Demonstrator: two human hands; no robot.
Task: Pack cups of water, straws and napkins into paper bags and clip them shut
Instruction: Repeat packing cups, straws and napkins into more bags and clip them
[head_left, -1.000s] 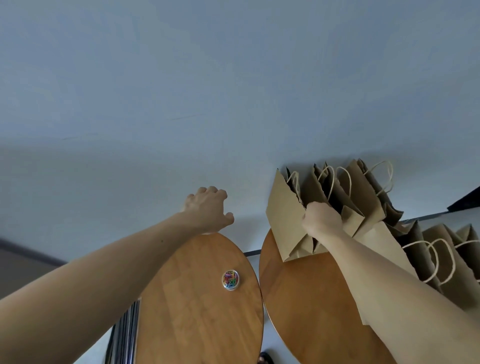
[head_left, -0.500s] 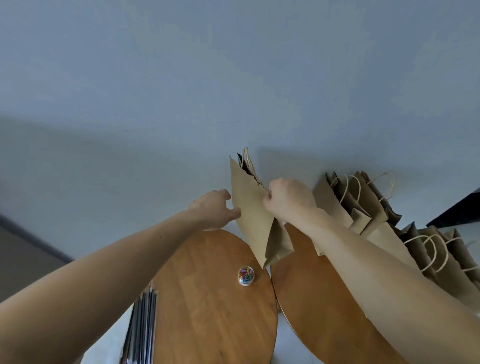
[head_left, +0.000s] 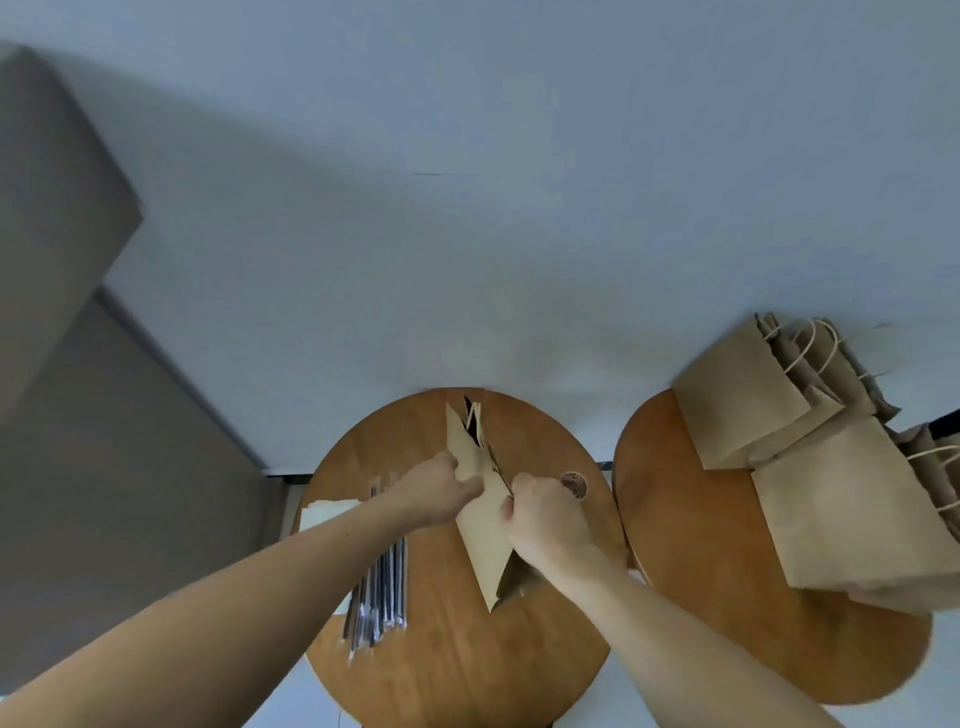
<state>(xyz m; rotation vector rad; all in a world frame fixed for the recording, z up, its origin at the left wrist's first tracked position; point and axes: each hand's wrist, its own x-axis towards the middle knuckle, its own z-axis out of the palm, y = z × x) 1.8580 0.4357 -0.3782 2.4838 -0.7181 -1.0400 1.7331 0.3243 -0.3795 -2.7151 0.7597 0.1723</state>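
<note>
Over the left-hand round table (head_left: 467, 665) you hold one flat paper bag (head_left: 480, 540) between both hands, and the next move turns on how it lies: its long axis runs away from you, with the mouth at the far end and the folded bottom pointing back toward your body. Your left hand (head_left: 441, 491) pinches the bag's left wall at about mid-length, thumb on top. Your right hand (head_left: 540, 519) is curled tight on the right wall just opposite, so the two grips face each other across the seam. Both forearms reach forward and converge on it. Whether the bottom corner touches the wood, I cannot tell.

To my eye you are about to spread the walls apart, so pull sideways, not along the length, then stand the bag on its base.

Just left of the bag lie the straws (head_left: 382, 587), roughly parallel to it and nearer your left hand, with the napkins (head_left: 327, 512) beyond them at the table's edge. A tub of clips (head_left: 574, 484) sits just past your right knuckles. Spare bags (head_left: 831, 493) are heaped on the second round table (head_left: 727, 597), well off to your right
</note>
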